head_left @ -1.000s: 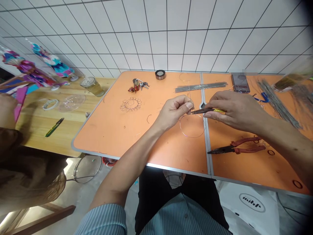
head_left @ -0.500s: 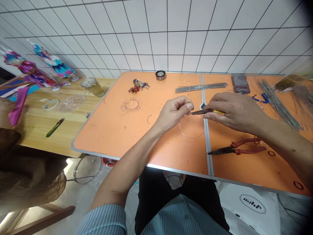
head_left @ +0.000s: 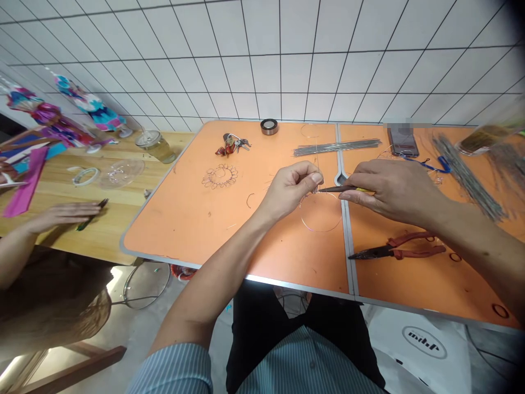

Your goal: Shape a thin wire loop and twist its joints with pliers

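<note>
My left hand point(head_left: 292, 189) pinches a thin wire at its fingertips, above a round loop of fine wire point(head_left: 320, 213) lying on the orange tabletop. My right hand point(head_left: 394, 189) grips a slender dark-nosed tool with a yellow handle point(head_left: 342, 189). Its tip meets the wire right at my left fingertips. The two hands nearly touch there, and the fingers hide the exact joint.
Long metal wires point(head_left: 337, 146) lie on the orange folding table point(head_left: 184, 230), beside a phone point(head_left: 402, 141), keys point(head_left: 232, 144), a tape roll point(head_left: 269, 126) and a wire flower point(head_left: 220, 177). Red-handled pliers point(head_left: 397, 250) lie at right. A co-worker's hand point(head_left: 61, 215) reaches over a wooden table.
A co-worker's hand has come in over the wooden table, reaching the green-handled tool. My own hands have barely shifted, with the tool tip still at the wire.
</note>
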Demonstrator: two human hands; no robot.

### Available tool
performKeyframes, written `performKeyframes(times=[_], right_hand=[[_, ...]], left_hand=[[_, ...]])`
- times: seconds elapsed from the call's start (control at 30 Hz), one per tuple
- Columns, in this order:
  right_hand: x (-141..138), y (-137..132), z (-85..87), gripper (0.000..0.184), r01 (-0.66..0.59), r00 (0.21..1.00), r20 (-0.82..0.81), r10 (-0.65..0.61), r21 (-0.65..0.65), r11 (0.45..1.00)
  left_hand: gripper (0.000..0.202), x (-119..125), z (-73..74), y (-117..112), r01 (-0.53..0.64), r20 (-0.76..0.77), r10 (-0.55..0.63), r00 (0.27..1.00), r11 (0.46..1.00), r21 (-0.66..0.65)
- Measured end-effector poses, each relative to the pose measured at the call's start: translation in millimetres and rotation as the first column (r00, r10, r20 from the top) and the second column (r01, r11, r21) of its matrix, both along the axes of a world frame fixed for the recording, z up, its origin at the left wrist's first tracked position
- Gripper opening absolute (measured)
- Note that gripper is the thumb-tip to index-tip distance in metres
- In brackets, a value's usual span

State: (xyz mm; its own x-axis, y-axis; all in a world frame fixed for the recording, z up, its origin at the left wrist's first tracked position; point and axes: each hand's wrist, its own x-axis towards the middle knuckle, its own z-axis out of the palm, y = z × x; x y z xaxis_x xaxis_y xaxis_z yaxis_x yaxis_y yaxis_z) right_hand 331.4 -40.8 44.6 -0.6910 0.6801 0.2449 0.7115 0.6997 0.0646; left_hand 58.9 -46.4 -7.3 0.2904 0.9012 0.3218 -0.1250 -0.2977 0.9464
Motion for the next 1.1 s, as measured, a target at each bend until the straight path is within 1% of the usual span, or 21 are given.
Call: performKeyframes(times=[0.2,0.57,0.97,1.1], right_hand=[[-1.3,-0.4,-3.9,0.064,0.024,0.999,0.030,-0.024,-0.009,1.000],[-4.0,1.4,-10.2,0.057,0.041,0.996,0.077,-0.041,-0.003,0.999],[-4.4,1.9,-16.4,0.059,0.014,1.000,0.026,-0.015,0.031,0.999],[-2.5,1.0,-12.8,0.057,0.030,1.000,0.002,-0.030,0.011,0.999]], left_hand=[[0.060,-0.2,1.6,-0.7,-0.005,0.004,0.005,1.000,1.000,-0.015],[0.060,0.3,4.7,-2.9,-0.006,0.031,0.008,0.999,0.999,-0.038],[0.058,-0.2,4.6,-2.0,-0.025,0.015,0.025,1.000,0.999,-0.021],[0.057,-1.1,4.1,-1.3,-0.028,0.018,0.028,0.999,0.999,-0.021]])
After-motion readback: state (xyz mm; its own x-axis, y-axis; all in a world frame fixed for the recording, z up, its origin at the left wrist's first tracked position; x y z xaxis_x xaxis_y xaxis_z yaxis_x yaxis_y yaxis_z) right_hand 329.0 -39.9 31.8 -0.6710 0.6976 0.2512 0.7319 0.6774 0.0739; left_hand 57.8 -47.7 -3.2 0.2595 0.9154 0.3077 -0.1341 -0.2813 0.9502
